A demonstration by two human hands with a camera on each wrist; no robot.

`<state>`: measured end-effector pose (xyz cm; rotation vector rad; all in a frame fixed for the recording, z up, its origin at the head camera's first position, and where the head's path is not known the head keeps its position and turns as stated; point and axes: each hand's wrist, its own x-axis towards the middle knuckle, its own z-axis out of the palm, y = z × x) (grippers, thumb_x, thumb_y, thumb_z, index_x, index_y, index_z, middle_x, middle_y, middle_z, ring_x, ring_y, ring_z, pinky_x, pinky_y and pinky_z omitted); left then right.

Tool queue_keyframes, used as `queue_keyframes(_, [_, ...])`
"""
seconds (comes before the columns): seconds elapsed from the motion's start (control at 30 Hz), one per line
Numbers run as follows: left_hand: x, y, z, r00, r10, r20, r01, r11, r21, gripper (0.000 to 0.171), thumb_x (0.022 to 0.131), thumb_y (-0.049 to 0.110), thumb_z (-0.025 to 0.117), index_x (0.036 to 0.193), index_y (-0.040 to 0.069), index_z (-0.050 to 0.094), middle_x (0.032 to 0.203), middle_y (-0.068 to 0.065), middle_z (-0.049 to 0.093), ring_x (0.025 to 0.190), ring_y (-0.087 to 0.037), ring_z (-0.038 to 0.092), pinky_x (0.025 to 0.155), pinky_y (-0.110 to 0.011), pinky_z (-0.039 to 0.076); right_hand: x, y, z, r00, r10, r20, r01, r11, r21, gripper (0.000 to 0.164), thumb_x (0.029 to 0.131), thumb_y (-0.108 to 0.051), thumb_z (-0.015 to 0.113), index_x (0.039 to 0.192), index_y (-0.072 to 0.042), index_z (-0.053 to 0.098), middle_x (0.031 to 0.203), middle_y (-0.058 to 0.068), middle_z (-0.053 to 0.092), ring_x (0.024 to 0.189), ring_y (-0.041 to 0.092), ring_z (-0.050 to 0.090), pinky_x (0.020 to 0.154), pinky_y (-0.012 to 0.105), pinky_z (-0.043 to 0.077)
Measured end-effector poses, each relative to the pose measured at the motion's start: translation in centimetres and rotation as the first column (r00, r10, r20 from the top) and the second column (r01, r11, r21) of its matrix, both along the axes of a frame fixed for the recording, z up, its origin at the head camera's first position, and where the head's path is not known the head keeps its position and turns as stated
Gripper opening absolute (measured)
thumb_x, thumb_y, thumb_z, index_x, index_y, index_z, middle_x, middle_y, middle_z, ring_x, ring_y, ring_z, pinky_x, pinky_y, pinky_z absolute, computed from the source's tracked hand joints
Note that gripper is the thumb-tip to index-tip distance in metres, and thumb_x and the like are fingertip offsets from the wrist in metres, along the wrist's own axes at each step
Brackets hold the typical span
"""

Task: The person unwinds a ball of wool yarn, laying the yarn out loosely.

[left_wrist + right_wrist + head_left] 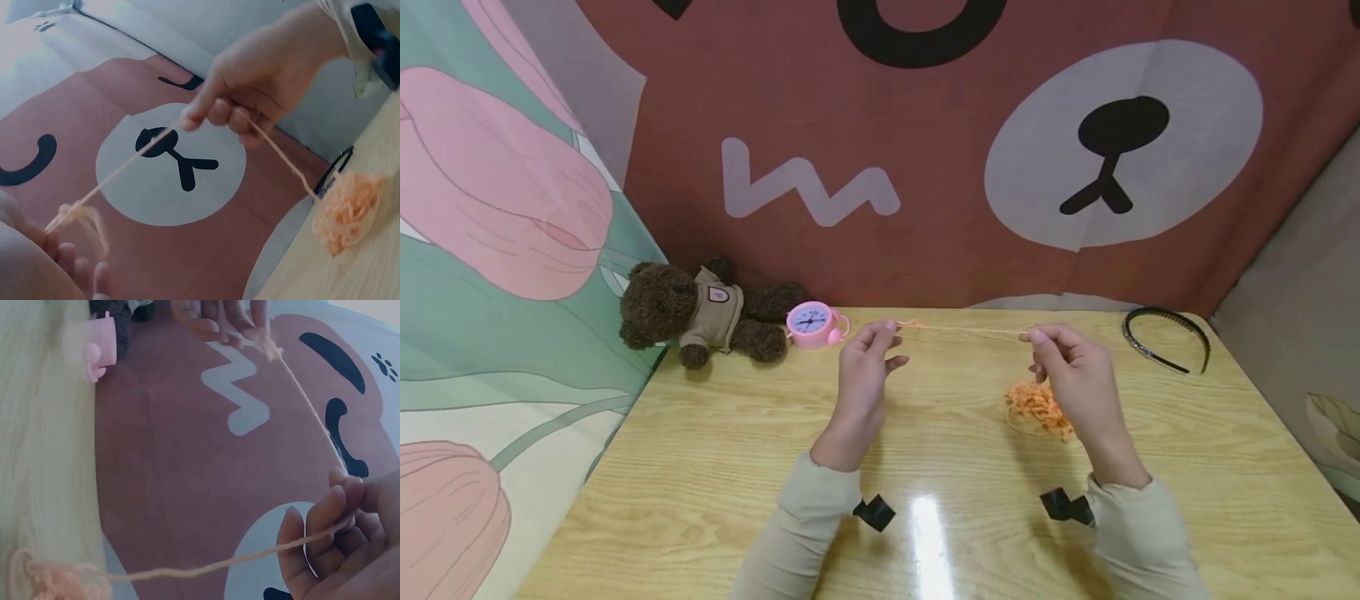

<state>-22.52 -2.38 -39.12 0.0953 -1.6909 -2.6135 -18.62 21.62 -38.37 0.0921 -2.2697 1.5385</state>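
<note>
A strand of orange yarn (pixel 966 328) stretches taut between both hands above the table. My left hand (pixel 863 364) pinches one end between thumb and fingertips, where a small knotted loop (pixel 74 211) shows in the left wrist view. With thumb and forefinger my right hand (pixel 1078 375) pinches the strand farther along. From the right hand the yarn runs down, as the right wrist view shows, to a loose orange yarn pile (pixel 1037 407) on the table. The right hand partly covers that pile in the head view.
A brown teddy bear (pixel 715 312) in a beige shirt lies at the back left of the wooden table (pixel 715 475). Beside its feet stands a pink alarm clock (pixel 810 321). A black headband (pixel 1167 337) lies at the back right, before the printed cloth backdrop (pixel 940 242).
</note>
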Motion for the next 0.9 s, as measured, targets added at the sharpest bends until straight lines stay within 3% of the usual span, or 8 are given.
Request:
queue_keyframes(0.2, [-0.1,-0.3,0.1,0.991,-0.135,0.021,0.123,0.946,0.300,0.026,0.110,0.018,0.035,0.092,0.010,0.052,0.094,-0.003,0.067,0.085,-0.015,0.068,0.080,-0.030,0.063,-0.2,-0.5,-0.5,0.998,0.052,0.030,-0.055,0.993,0.109,0.028,0.104,-0.030,0.059,0.107,-0.007,0.074,0.067,0.004,0.057,0.060,0.014,0.057,0.041,0.024,0.043])
queue_keyframes(0.33, [-0.2,-0.5,0.0,0.989,-0.138,0.058,0.114,0.946,0.303,0.025,0.111,0.021,0.037,0.090,0.013,0.048,0.084,0.003,0.057,0.075,-0.011,0.061,0.064,-0.023,0.055,-0.1,-0.6,-0.5,0.999,0.029,0.032,-0.032,0.993,0.118,0.029,0.104,-0.032,0.058,0.108,-0.007,0.074,0.067,0.001,0.057,0.059,0.017,0.056,0.039,0.025,0.040])
queue_keyframes(0.47, [-0.4,-0.8,0.0,0.994,-0.086,0.066,0.061,0.948,0.313,0.024,0.110,0.021,0.041,0.087,0.016,0.043,0.074,0.005,0.040,0.066,-0.008,0.041,0.056,-0.019,0.037,0.0,-0.3,-0.2,0.999,-0.032,0.032,0.029,0.997,0.065,0.032,0.104,-0.035,0.056,0.109,-0.007,0.072,0.067,0.000,0.056,0.059,0.016,0.055,0.051,0.020,0.052])
queue_keyframes(0.57, [-0.5,-0.8,0.0,0.993,-0.104,0.063,0.079,0.947,0.312,0.023,0.110,0.021,0.044,0.087,0.016,0.044,0.072,0.005,0.034,0.064,-0.008,0.032,0.055,-0.020,0.031,0.1,0.1,0.1,0.998,-0.050,0.043,0.049,0.998,0.032,0.033,0.104,-0.037,0.056,0.109,-0.007,0.071,0.067,0.001,0.055,0.061,0.015,0.056,0.061,0.018,0.057])
queue_keyframes(0.67, [-0.2,-0.6,0.0,0.983,-0.176,0.051,0.161,0.962,0.219,0.014,0.108,0.021,0.049,0.095,0.016,0.052,0.078,0.005,0.045,0.070,-0.008,0.041,0.060,-0.019,0.039,0.2,0.1,0.2,0.998,0.007,0.070,-0.011,0.998,0.067,0.031,0.104,-0.037,0.057,0.106,-0.009,0.071,0.067,0.004,0.056,0.060,0.015,0.055,0.050,0.022,0.051])
queue_keyframes(0.77, [0.2,0.0,0.0,0.963,-0.268,-0.007,0.268,0.963,-0.013,0.013,0.105,0.021,0.056,0.113,0.013,0.061,0.100,0.003,0.060,0.088,-0.011,0.054,0.075,-0.023,0.052,0.4,-0.6,0.2,0.991,0.107,0.080,-0.119,0.980,0.157,0.027,0.103,-0.035,0.059,0.103,-0.011,0.073,0.066,0.005,0.055,0.055,0.014,0.050,0.042,0.026,0.043])
queue_keyframes(0.83, [0.6,0.4,-0.1,0.935,-0.349,-0.060,0.327,0.916,-0.235,0.025,0.103,0.023,0.060,0.126,0.013,0.062,0.117,0.000,0.065,0.104,-0.013,0.058,0.087,-0.029,0.055,0.6,-1.3,0.1,0.983,0.165,0.078,-0.178,0.964,0.200,0.024,0.103,-0.033,0.061,0.102,-0.014,0.074,0.063,0.004,0.052,0.051,0.012,0.045,0.042,0.026,0.041])
queue_keyframes(0.9, [0.9,0.8,-0.2,0.891,-0.445,-0.091,0.364,0.819,-0.444,0.033,0.101,0.025,0.063,0.132,0.014,0.063,0.129,0.000,0.065,0.117,-0.015,0.058,0.100,-0.035,0.054,0.9,-1.8,0.2,0.976,0.203,0.074,-0.214,0.952,0.219,0.020,0.102,-0.032,0.062,0.100,-0.017,0.076,0.061,0.001,0.049,0.050,0.011,0.040,0.043,0.026,0.038])
